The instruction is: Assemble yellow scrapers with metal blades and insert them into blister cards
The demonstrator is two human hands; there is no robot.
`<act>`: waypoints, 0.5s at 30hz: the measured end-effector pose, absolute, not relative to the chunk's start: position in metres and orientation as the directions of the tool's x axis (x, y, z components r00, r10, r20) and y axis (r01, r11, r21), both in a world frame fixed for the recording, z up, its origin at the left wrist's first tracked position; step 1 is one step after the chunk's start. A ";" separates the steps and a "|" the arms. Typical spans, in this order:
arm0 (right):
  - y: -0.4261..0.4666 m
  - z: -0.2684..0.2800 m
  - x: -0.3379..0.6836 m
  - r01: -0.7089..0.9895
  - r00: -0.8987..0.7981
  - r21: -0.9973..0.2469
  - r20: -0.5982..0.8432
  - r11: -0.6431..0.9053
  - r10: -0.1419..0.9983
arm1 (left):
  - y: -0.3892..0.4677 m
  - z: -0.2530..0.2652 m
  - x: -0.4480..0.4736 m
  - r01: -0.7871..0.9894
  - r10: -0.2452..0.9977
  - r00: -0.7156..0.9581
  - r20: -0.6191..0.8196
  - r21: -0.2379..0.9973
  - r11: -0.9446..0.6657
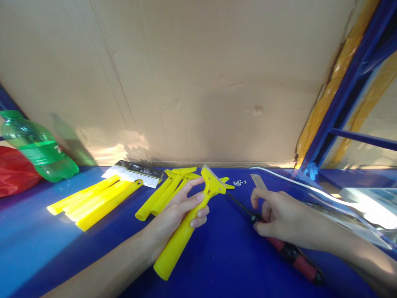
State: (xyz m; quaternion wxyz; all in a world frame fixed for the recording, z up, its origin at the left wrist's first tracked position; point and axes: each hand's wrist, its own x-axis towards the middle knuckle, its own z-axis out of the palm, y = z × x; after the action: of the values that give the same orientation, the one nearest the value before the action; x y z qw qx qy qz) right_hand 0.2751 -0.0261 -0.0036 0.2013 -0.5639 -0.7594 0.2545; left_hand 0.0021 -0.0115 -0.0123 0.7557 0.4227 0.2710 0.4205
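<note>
My left hand [182,211] is closed around the handle of a yellow scraper [178,244], held tilted with its head up and to the right. A thin metal blade edge shows at the head. My right hand [279,215] grips a red and black screwdriver [288,250], its fingers curled near the front of the body. The screwdriver's long dark shaft points up and left, its tip close to the scraper head; I cannot tell whether they touch. Just beyond my right fingers lies a flat grey metal strip [258,181]. Small silvery screws [239,183] are in a loose pile.
More yellow scrapers [167,190] lie left of my hand. Farther left are yellow handles [102,198] with black-and-white cards [133,171]. A green bottle [39,149] and red bag [17,171] sit at far left. Cardboard [192,82] stands behind; a white cable [294,178] runs right.
</note>
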 end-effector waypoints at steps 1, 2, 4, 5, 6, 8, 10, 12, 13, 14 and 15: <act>-0.026 -0.002 0.276 0.730 -0.268 -0.646 0.029 0.223 0.963 | -0.011 -0.013 0.001 -0.407 0.870 0.491 -0.054 0.868 0.284; -0.025 0.001 0.277 0.691 -0.255 -0.689 0.051 0.219 0.966 | -0.010 -0.013 0.001 -0.408 0.875 0.481 -0.056 0.869 0.280; -0.026 0.009 0.280 0.574 -0.248 -0.787 0.098 0.228 0.964 | -0.010 -0.012 0.001 -0.413 0.886 0.460 -0.056 0.870 0.269; -0.027 0.013 0.281 0.513 -0.254 -0.829 0.103 0.224 0.962 | -0.010 -0.011 0.001 -0.415 0.890 0.453 -0.057 0.870 0.267; -0.028 0.017 0.281 0.476 -0.268 -0.855 0.085 0.208 0.960 | -0.010 -0.009 0.001 -0.419 0.894 0.445 -0.058 0.869 0.265; -0.031 0.024 0.281 0.456 -0.309 -0.876 0.007 0.155 0.951 | -0.010 -0.005 0.001 -0.414 0.896 0.439 -0.067 0.870 0.267; -0.034 0.026 0.279 0.514 -0.336 -0.837 0.005 0.188 0.942 | -0.010 -0.003 -0.001 -0.400 0.893 0.443 -0.076 0.875 0.273; -0.034 0.025 0.279 0.585 -0.359 -0.753 0.093 0.302 0.929 | -0.009 -0.003 -0.003 -0.386 0.885 0.458 -0.078 0.880 0.278; -0.033 0.024 0.280 0.607 -0.374 -0.710 0.141 0.357 0.917 | -0.008 -0.004 -0.005 -0.384 0.880 0.468 -0.074 0.880 0.279; -0.033 0.024 0.281 0.617 -0.390 -0.679 0.174 0.397 0.904 | -0.006 -0.005 -0.006 -0.389 0.878 0.475 -0.065 0.879 0.276; -0.032 0.024 0.282 0.619 -0.402 -0.664 0.190 0.418 0.896 | -0.005 -0.007 -0.007 -0.397 0.877 0.478 -0.055 0.877 0.272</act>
State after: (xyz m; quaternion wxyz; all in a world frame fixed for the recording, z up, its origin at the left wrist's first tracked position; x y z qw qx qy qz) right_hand 0.2817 -0.0320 0.0236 0.2710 -0.4750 -0.7973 0.2552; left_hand -0.0069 -0.0049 -0.0073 0.7462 0.4266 0.2811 0.4268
